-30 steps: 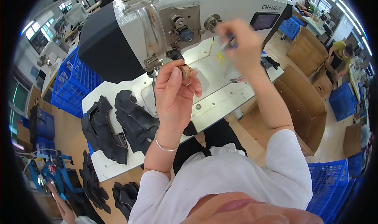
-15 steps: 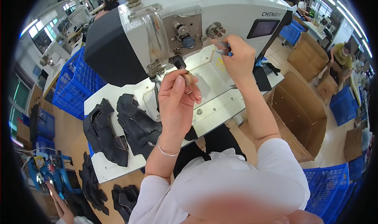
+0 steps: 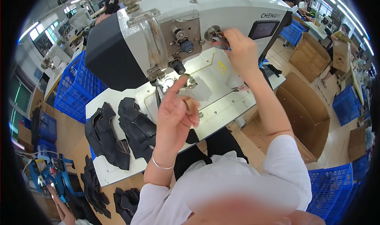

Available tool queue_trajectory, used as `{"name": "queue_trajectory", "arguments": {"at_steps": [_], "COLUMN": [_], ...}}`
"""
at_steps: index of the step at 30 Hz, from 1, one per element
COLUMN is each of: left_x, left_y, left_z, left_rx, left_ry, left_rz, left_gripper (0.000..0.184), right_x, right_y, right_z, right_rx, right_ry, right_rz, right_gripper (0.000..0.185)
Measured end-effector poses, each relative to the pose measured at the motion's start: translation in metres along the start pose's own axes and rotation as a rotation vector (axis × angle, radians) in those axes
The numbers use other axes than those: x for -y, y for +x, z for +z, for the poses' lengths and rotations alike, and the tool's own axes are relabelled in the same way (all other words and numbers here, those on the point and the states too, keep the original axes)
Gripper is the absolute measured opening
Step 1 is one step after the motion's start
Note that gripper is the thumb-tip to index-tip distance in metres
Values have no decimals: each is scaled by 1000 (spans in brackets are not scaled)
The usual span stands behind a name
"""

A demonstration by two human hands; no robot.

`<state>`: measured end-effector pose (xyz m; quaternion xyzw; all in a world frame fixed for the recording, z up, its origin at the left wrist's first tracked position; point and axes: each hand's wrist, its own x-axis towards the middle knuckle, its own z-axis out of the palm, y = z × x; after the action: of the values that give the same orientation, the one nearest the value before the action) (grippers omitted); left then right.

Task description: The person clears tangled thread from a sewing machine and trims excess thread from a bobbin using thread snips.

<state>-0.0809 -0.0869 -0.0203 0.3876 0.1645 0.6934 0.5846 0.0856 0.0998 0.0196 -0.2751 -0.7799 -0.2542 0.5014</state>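
Note:
My left hand (image 3: 172,118) is raised over the front of the sewing machine bed (image 3: 209,102). Its index finger points up, while the other fingers hold a small bobbin (image 3: 189,105) wound with tan thread. My right hand (image 3: 242,53) is closed around small thread snips (image 3: 220,40); their grey blades reach to the round metal bobbin winder (image 3: 213,32) on the machine's front. Part of the snips is hidden by the fingers. The white sewing machine (image 3: 241,15) stands before me, with a shiny round metal part (image 3: 190,81) on its bed.
Black sewn fabric pieces (image 3: 107,140) lie on the left of the table. Another pair of snips (image 3: 240,89) rests on the bed at right. A blue crate (image 3: 77,86) is at left, an open cardboard box (image 3: 303,114) at right. Other people work nearby.
My left hand has come down towards me with the bobbin, its index finger now stretched out. My right hand has moved up and left, bringing the snips to the winder.

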Motion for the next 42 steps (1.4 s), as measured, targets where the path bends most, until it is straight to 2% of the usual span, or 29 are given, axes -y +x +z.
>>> {"name": "queue_trajectory", "arguments": {"at_steps": [2,5,8,11,13,15,18,21,22,24,25,27,29,31,32,33,34,35,37,40,42], "left_x": [-1,9,27,32,28,31,40,44,43,40,39,38,43,47,50,52,54,55,55,55,57], "left_y": [-6,0,8,10,7,8,10,10,10,7,5,6,6,8,9,9,9,9,8,8,6], "left_z": [7,6,9,13,12,11,15,21,22,22,20,17,15,15,14,14,16,19,21,19,15], "left_rx": [43,139,272,280,248,216,212,206,188,141,135,126,135,137,133,127,115,102,86,79,64], "left_ry": [-33,-107,-159,-136,-117,-94,-52,-23,-4,27,25,13,15,-9,-33,-56,-70,-83,-111,-128,-108], "left_rz": [-180,-241,-212,-113,-107,-81,-86,-105,-114,-127,-130,-135,-125,-101,-87,-77,-73,-71,-74,-56,-12], "left_gripper": [65,61,52,38,30,24,19,21,21,21,22,23,21,18,15,12,11,9,8,7,8], "right_x": [-6,-3,-8,-33,-57,-103,-108,-77,-88,-115,-138,-162,-196,-99,-58,-28,-17,-11,-4,0,0], "right_y": [5,8,7,22,46,85,144,160,161,154,144,110,62,19,6,-7,-18,-24,-21,-6,-9], "right_z": [-7,-8,-11,-35,-67,-85,-70,-68,-52,-67,-68,-86,-88,-91,-89,-80,-69,-58,-46,-31,-28], "right_rx": [22,-26,65,153,-92,-167,343,467,252,-15,-257,-318,-144,48,260,257,377,345,250,147,149], "right_ry": [-21,-76,-82,90,269,304,452,970,879,669,539,875,710,417,438,404,568,460,376,359,533], "right_rz": [-96,-120,-115,-214,-29,219,316,542,493,622,599,611,694,524,515,373,473,345,220,103,236], "right_gripper": [20,19,20,24,27,18,21,20,21,20,17,15,27,31,33,34,33,29,31,28,28]}}
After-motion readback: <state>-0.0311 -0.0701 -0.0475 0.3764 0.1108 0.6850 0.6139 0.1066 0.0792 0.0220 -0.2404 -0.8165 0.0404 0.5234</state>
